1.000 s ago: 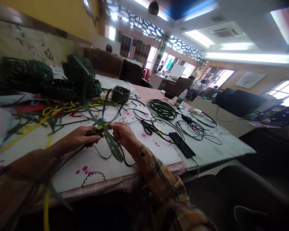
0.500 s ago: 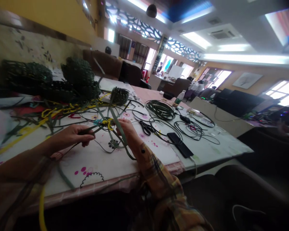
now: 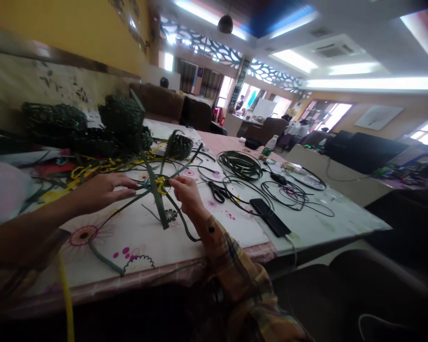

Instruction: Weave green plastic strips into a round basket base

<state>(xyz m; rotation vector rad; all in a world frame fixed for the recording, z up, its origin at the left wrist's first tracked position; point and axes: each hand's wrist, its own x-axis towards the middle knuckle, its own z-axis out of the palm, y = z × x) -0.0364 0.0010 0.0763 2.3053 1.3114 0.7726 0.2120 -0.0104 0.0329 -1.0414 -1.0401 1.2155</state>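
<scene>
Dark green flat strips (image 3: pixel 157 199) radiate from a small knot of yellow cord (image 3: pixel 160 184) above the patterned tablecloth. Pinched by its right side, this strip weaving is in my right hand (image 3: pixel 187 192), thumb and forefinger closed at the knot. My left hand (image 3: pixel 109 190) is on the other side, fingers stretched towards the strips and thumb apart; its fingertips come close to a strip, and I cannot tell whether they touch it. One long strip runs from the weaving down to the table's front edge. Just behind stands a small dark woven basket (image 3: pixel 180 146).
Black scissors (image 3: pixel 217 191), a coil of green strip (image 3: pixel 238 165), a phone (image 3: pixel 269 217) with a cable and a bottle (image 3: pixel 270 146) lie or stand to the right. Larger woven baskets (image 3: pixel 121 116) and yellow strips (image 3: pixel 89 172) crowd the back left.
My left hand has loosened from the strips it held and lifted slightly, fingers straighter. A broad strip now crosses in front of the knot. My right hand keeps its pinch.
</scene>
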